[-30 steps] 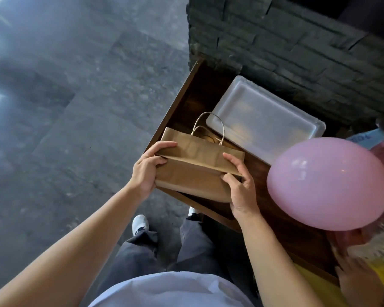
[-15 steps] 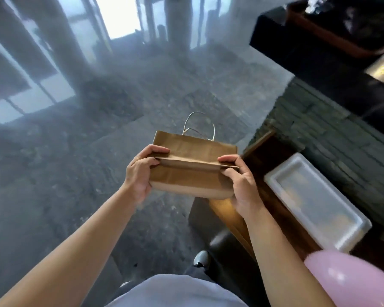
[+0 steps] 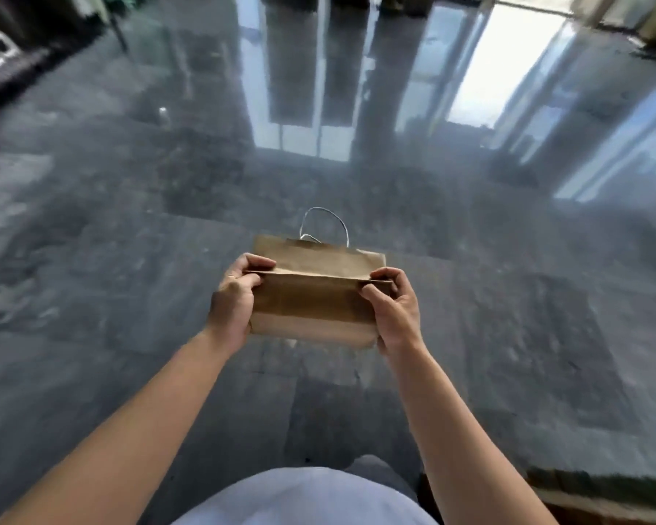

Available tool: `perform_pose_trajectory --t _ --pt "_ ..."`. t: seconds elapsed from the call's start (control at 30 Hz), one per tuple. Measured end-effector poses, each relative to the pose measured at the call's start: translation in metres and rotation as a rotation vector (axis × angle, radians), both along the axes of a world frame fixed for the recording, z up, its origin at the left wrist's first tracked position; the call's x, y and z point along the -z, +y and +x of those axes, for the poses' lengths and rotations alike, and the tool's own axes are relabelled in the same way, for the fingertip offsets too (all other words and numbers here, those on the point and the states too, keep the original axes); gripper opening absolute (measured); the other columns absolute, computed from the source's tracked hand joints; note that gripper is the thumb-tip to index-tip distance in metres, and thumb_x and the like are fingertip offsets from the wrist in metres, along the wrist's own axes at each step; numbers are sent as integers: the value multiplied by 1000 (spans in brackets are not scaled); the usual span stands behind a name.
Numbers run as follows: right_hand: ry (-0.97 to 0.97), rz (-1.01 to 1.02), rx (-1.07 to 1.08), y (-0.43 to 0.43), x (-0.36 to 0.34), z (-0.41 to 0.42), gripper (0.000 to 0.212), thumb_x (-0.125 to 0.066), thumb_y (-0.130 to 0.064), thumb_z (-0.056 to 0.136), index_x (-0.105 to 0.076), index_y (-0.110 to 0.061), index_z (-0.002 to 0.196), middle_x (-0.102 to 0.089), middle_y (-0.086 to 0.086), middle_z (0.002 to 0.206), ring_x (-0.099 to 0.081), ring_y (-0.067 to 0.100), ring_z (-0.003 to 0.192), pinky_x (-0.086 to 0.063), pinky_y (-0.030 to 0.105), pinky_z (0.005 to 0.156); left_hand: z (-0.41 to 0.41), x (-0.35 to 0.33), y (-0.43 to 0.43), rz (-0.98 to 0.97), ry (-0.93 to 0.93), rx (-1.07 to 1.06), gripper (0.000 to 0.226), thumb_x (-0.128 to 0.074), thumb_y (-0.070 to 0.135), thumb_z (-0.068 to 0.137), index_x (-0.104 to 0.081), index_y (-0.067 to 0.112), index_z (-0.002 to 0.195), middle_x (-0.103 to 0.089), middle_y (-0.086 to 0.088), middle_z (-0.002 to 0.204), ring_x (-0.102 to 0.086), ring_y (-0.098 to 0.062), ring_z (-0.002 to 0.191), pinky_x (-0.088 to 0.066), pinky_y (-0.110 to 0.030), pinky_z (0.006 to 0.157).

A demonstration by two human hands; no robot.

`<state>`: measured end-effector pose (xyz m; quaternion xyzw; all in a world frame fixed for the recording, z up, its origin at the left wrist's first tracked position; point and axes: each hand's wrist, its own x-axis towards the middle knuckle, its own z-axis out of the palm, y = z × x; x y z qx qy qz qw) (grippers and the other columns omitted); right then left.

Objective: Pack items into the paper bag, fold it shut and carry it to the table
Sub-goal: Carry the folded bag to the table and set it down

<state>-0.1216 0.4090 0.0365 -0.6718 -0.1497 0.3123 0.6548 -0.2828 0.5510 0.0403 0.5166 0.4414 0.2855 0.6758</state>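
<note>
A brown paper bag (image 3: 311, 297) with its top folded over is held in the air in front of me, above the floor. Its thin white handle (image 3: 324, 225) loops up behind the fold. My left hand (image 3: 233, 301) pinches the fold at the bag's left end. At the right end, my right hand (image 3: 394, 308) pinches the same fold. What is inside the bag is hidden.
Dark polished stone floor (image 3: 129, 259) stretches ahead, with bright window reflections (image 3: 500, 70) at the far end. A dark ledge edge (image 3: 599, 486) shows at the bottom right. Dark furniture (image 3: 1, 58) sits at the far left.
The bag was lifted off the wooden table and carried away from it as I turned. The table, plastic tray and pink balloon have left the view. Both hands keep their grip on the fold.
</note>
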Motion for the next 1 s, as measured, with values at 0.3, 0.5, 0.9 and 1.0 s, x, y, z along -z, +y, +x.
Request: perform_pose_trajectory --t 0.3,0.5,0.9,1.0 --pt "-177 -7 -498 216 22 -61 29 -60 -30 75 -62 -34 104 -65 -12 89 -56 8 82 -44 33 75 -112 12 135 64 31 -408 44 -42 12 71 -67 39 95 -65 -4 110 -56 -20 97 -42 -39 88" --pt "-302 -28 -620 384 42 -43 23 -48 -42 87 -59 -35 106 -65 -20 85 -54 -5 76 -44 18 73 -103 30 276 60 12 -531 41 -43 11 71 -66 38 91 -64 -3 103 -55 -22 94 -42 -39 84" --pt "-246 92 -725 700 4 -1 23 -49 -39 91 -56 -18 86 -53 -8 70 -43 9 67 -33 31 64 -69 -7 559 322 180 -574 26 -45 8 97 -57 32 95 -60 13 99 -53 18 81 -38 4 74" --pt "-129 141 -762 772 7 -4 24 -53 -28 94 -55 -7 82 -48 -4 65 -39 10 63 -31 30 56 -79 -2 628 299 120 -609 21 -49 6 95 -63 22 95 -64 12 92 -57 15 79 -41 2 73"
